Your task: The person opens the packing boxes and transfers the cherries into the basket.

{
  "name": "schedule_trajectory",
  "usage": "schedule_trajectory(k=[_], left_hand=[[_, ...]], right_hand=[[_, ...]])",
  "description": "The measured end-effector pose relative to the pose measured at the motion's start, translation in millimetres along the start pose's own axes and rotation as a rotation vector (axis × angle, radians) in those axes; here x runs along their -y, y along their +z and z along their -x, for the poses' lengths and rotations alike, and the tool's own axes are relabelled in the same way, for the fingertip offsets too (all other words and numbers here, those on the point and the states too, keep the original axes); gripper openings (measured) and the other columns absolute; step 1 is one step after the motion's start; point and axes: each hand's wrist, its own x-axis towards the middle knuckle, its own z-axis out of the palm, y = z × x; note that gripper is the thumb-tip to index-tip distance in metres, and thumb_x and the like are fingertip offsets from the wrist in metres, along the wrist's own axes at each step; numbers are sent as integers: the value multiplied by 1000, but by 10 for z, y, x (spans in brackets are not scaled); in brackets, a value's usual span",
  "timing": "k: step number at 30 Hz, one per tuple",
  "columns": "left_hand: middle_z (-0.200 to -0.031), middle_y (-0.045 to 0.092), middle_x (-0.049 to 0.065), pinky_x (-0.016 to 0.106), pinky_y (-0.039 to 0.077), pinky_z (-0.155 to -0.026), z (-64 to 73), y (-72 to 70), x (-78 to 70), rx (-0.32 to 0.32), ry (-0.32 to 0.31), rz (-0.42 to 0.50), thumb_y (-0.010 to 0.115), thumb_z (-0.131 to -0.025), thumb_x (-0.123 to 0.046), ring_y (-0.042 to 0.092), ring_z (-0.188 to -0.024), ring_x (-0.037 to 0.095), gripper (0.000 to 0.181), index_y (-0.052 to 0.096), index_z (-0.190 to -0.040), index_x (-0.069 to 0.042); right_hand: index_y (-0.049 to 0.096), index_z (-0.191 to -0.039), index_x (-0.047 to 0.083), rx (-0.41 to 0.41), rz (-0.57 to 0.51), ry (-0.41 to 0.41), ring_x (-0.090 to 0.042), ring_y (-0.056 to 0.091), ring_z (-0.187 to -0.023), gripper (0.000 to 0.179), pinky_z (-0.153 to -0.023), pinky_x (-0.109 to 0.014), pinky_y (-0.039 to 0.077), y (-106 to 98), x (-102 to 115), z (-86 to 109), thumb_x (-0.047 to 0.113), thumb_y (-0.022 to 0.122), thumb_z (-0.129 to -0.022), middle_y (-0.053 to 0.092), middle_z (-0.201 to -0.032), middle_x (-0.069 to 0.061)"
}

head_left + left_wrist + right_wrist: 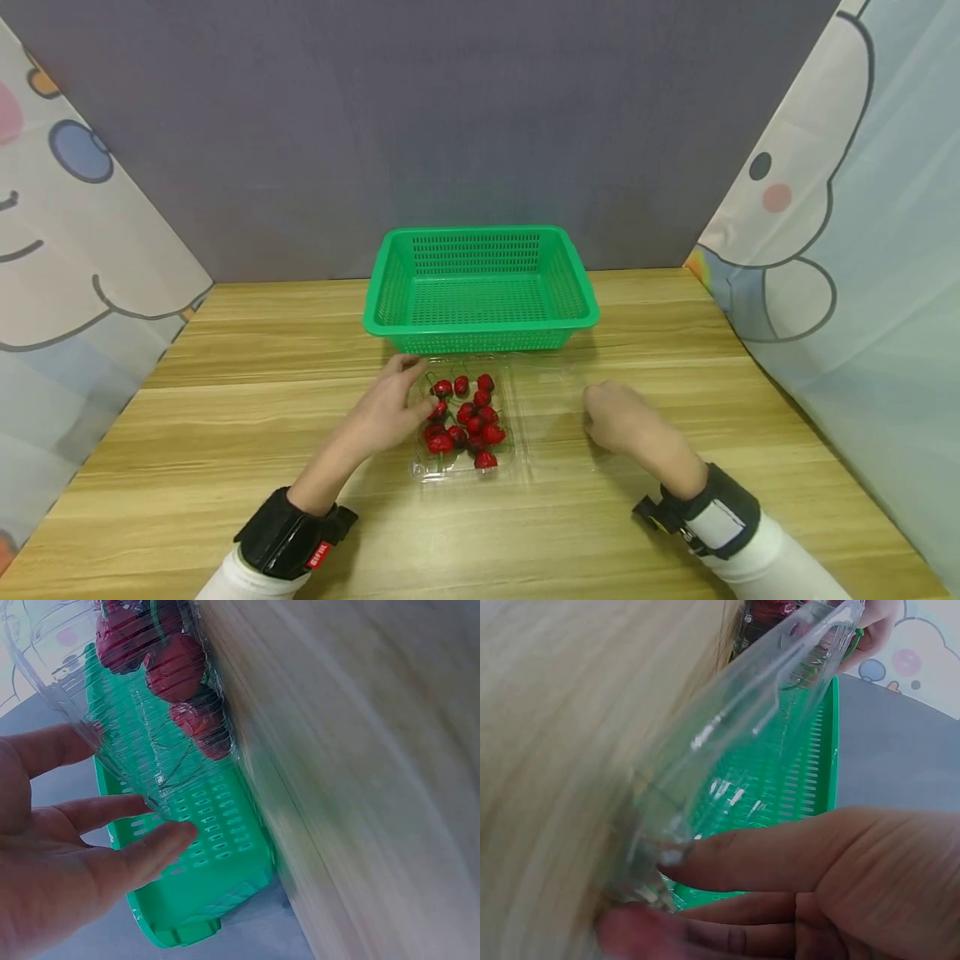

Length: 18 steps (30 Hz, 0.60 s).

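Note:
A clear plastic clamshell box (437, 477) lies open on the table, with several red cherries (476, 423) with green stems in its left half. My left hand (388, 406) holds that half by its left rim; the thumb reaches over the edge and the fingers (161, 851) lie along the outside. The clear lid (551, 421) spreads to the right, hinged to the cherry half. At its outer edge, my right hand (621, 417) pinches the plastic between thumb (742, 859) and fingers, which blur in the right wrist view.
Just behind the box stands a green perforated basket (480, 331) with nothing inside. A grey wall (472, 125) rises behind the wooden table (247, 400). Cartoon-printed cloths (67, 217) hang along both sides.

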Motion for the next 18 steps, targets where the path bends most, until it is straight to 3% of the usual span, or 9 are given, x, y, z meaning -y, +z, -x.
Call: schedule_trajectory(k=[4,8,12,16,18], left_hand=[[-148,30,23,49,34,-104,12,-2,-14,5,2,-9,67,-93,-19,38,-133,40,64,40,-145,8],[-148,30,22,51,35,-102,32,-18,-36,-9,17,-20,67,-94,-20,40,-132,40,64,40,-147,3],[-146,32,20,48,36,-102,45,-38,-79,-54,67,-6,67,-94,-21,41,-131,36,60,44,-146,0],[-140,41,13,43,40,-100,51,-38,-139,-115,137,-1,68,-93,-20,45,-126,28,52,52,-141,-5],[-136,45,10,38,44,-92,56,-29,-171,-137,184,-6,70,-92,-17,56,-107,24,48,56,-137,-7]], right_hand=[[56,-72,10,-60,102,28,-16,48,-57,18,-48,-31,42,-45,20,28,11,68,-85,48,-64,0],[66,-93,5,-204,97,4,-19,59,-60,23,-46,-32,43,-79,73,37,26,72,-89,57,-70,-1],[69,-109,5,-332,37,-70,-19,68,-72,32,-51,-32,48,-109,182,51,32,70,-91,67,-83,-2],[70,-106,7,-420,7,-187,-16,68,-76,30,-56,-30,50,-136,297,64,33,70,-92,68,-89,-2],[70,-104,6,-461,8,-255,-17,69,-79,30,-59,-29,51,-142,347,65,33,71,-91,68,-93,-3]])
